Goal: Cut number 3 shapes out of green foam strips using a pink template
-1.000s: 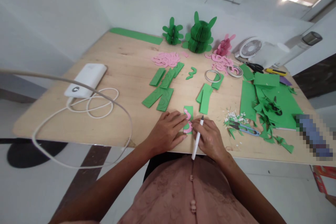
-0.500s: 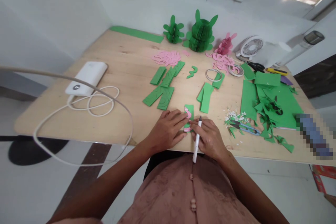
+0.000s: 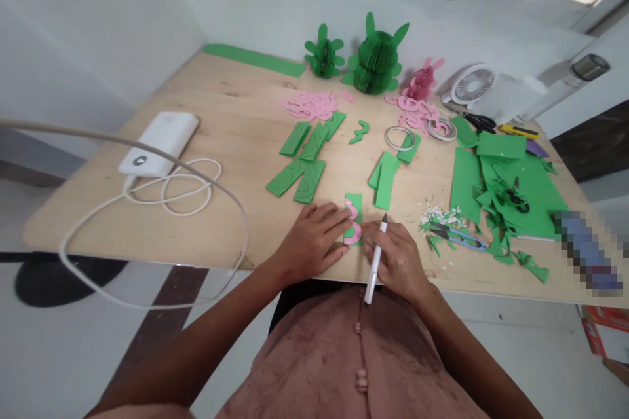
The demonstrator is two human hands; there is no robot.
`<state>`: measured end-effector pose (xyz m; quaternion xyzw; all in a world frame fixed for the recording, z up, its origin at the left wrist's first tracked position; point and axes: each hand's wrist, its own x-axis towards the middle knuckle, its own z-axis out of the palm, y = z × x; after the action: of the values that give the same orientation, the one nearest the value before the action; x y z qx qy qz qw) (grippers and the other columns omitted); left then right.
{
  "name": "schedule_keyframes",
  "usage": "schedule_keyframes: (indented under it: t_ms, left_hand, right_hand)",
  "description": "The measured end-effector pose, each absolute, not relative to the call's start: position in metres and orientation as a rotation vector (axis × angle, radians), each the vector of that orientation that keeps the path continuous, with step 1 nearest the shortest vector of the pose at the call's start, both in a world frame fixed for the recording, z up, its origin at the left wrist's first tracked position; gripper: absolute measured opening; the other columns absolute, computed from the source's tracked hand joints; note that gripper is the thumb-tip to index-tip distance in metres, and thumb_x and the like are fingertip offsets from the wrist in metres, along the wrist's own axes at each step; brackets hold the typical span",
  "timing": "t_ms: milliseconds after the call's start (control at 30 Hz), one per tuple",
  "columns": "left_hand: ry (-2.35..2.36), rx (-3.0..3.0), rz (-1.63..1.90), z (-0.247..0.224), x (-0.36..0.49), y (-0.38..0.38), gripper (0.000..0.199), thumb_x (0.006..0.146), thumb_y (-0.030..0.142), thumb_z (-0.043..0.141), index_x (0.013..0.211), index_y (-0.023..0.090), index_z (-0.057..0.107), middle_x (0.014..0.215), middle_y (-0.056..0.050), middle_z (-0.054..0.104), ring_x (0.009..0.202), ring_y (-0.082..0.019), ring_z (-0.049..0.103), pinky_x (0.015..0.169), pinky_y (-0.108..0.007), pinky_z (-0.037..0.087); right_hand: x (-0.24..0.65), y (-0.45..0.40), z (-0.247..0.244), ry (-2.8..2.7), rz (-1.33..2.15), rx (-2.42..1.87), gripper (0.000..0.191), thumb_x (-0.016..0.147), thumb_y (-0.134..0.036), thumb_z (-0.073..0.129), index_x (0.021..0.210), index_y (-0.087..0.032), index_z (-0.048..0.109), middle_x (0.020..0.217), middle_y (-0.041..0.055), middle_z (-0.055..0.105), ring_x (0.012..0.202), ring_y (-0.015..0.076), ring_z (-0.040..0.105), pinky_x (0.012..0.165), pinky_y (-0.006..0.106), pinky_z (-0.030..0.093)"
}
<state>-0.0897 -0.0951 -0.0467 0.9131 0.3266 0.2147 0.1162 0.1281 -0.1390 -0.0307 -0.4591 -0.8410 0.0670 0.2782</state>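
Near the front edge of the table lies a small green paper strip with a curvy pink paper cutout on top of it, shaped like a 3. My left hand rests flat from the left, fingers stretched out, their tips on the cutout and strip. On the other side, my right hand grips a white pen between thumb and fingers. The pen's dark tip points away from me and is clear of the paper. Part of the cutout's left side is hidden under my left fingers.
Green strips with drawn curves, a green cutout and pink cutouts lie ahead. Thread snips sit among scraps at right, near green sheets. A white power bank with a looping cable is at left.
My right hand has drawn back slightly to the right with the pen, uncovering more of the pink cutout's lower curve. My left hand stays in place.
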Motion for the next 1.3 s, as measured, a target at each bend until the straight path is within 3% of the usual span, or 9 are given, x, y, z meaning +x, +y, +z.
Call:
schedule_keyframes:
  t_ms: [267, 533, 667, 1033, 1300]
  left_hand:
    - [0.956, 2.653, 0.636, -0.046, -0.089, -0.095, 0.042, 0.092, 0.031, 0.051, 0.132, 0.018, 0.055, 0.137, -0.009, 0.058, 0.125, -0.029, 0.049, 0.102, -0.048, 0.035]
    - [0.986, 2.466, 0.915, -0.041, -0.098, -0.094, 0.033, 0.096, 0.027, 0.048, 0.124, 0.016, 0.059, 0.128, -0.009, 0.064, 0.123, -0.023, 0.052, 0.103, -0.041, 0.044]
    - [1.026, 2.509, 0.947, -0.043, -0.1, -0.101, 0.029, 0.095, 0.024, 0.05, 0.12, 0.016, 0.062, 0.121, -0.009, 0.067, 0.118, -0.024, 0.056, 0.101, -0.043, 0.046]
    - [0.957, 2.685, 0.697, -0.041, -0.092, -0.112, 0.031, 0.097, 0.026, 0.045, 0.121, 0.017, 0.063, 0.13, -0.007, 0.063, 0.122, -0.026, 0.052, 0.103, -0.045, 0.039]
    - [0.964, 2.646, 0.708, -0.043, -0.092, -0.112, 0.03, 0.097, 0.028, 0.045, 0.119, 0.017, 0.063, 0.13, -0.007, 0.063, 0.123, -0.026, 0.051, 0.104, -0.046, 0.036]
  right_hand:
    - [0.128, -0.139, -0.039, -2.38, 0.124, -1.202, 0.03, 0.09, -0.011, 0.054, 0.117, -0.021, 0.061, 0.112, 0.009, 0.073, 0.108, 0.026, 0.062, 0.087, 0.041, 0.047]
    - [0.127, -0.14, -0.042, -2.346, 0.133, -1.204, 0.028, 0.091, -0.01, 0.053, 0.115, -0.021, 0.061, 0.114, 0.0093, 0.072, 0.109, 0.0253, 0.063, 0.091, 0.042, 0.048]
    - [0.127, -0.14, -0.043, -2.342, 0.142, -1.202, 0.029, 0.091, -0.01, 0.052, 0.116, -0.021, 0.061, 0.115, 0.0089, 0.072, 0.109, 0.0254, 0.062, 0.092, 0.042, 0.048]
    - [0.126, -0.14, -0.042, -2.334, 0.124, -1.206, 0.025, 0.09, -0.012, 0.053, 0.112, -0.019, 0.064, 0.112, 0.0094, 0.073, 0.11, 0.0255, 0.062, 0.092, 0.043, 0.048]
    - [0.127, -0.14, -0.042, -2.338, 0.136, -1.203, 0.024, 0.09, -0.011, 0.053, 0.111, -0.019, 0.063, 0.113, 0.0091, 0.072, 0.11, 0.0263, 0.061, 0.092, 0.043, 0.047]
